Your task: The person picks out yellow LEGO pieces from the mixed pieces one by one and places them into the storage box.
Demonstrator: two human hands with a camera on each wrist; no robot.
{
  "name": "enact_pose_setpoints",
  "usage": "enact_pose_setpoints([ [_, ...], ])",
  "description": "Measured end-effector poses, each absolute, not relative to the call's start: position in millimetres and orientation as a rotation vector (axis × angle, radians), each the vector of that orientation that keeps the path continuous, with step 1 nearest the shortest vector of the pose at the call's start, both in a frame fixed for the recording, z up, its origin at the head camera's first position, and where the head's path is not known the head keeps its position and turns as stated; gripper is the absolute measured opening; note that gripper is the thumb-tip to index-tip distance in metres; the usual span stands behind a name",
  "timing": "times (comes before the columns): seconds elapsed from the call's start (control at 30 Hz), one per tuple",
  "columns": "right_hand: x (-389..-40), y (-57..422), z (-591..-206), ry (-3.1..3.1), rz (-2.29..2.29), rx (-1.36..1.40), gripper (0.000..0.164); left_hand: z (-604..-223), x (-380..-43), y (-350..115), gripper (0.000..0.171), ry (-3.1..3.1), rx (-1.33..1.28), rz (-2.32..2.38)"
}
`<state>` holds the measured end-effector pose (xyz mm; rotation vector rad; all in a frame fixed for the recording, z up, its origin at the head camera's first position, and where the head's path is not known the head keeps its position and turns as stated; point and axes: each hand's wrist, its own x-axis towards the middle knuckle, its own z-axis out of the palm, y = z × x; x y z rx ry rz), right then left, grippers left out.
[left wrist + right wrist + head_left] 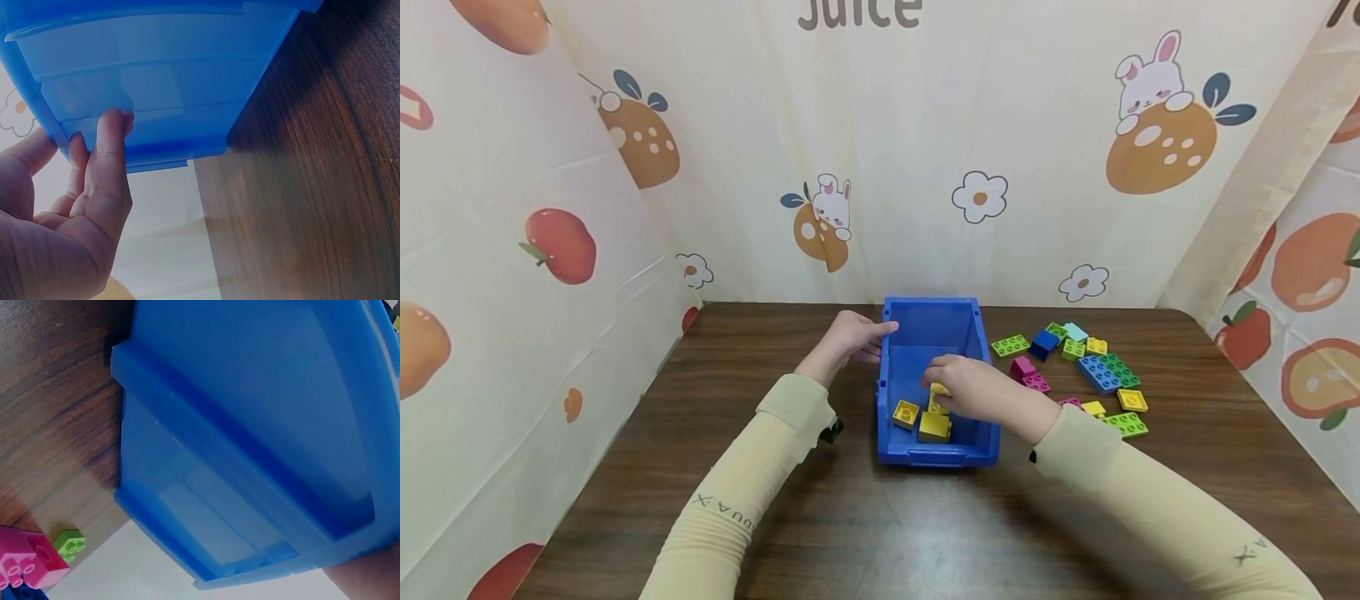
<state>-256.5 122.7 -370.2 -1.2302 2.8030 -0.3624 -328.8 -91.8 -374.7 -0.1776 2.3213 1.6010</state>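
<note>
A blue plastic bin (928, 457) stands on the table. My left hand (856, 335) grips its left wall near the back, thumb at the rim and fingers against the outside; the left wrist view shows these fingers (111, 150) on the wall. Inside the bin, my right hand (973, 387) reaches down over the right wall and pinches a yellow toy brick (937, 392) low near the floor, partly hidden by the fingers. Close by lie a yellow brick with its hollow side up (906, 414) and another yellow brick (934, 427). The right wrist view shows mostly the bin's outer wall (206, 444).
Right of the bin lie several loose bricks: a lime plate (1011, 346), a dark blue brick (1043, 344), magenta bricks (1036, 382), a blue brick (1098, 374), a green brick (1121, 371) and a yellow brick (1132, 401). A printed curtain (895, 100) borders the wooden table (820, 517).
</note>
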Motion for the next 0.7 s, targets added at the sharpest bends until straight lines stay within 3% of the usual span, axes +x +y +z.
enact_pose_setpoints([
  [0.7,-252.7,133.3,-342.2,2.859,-0.293,-1.181,0.024,-375.0,-328.5,-91.7,0.042,2.333,-0.186,1.591],
])
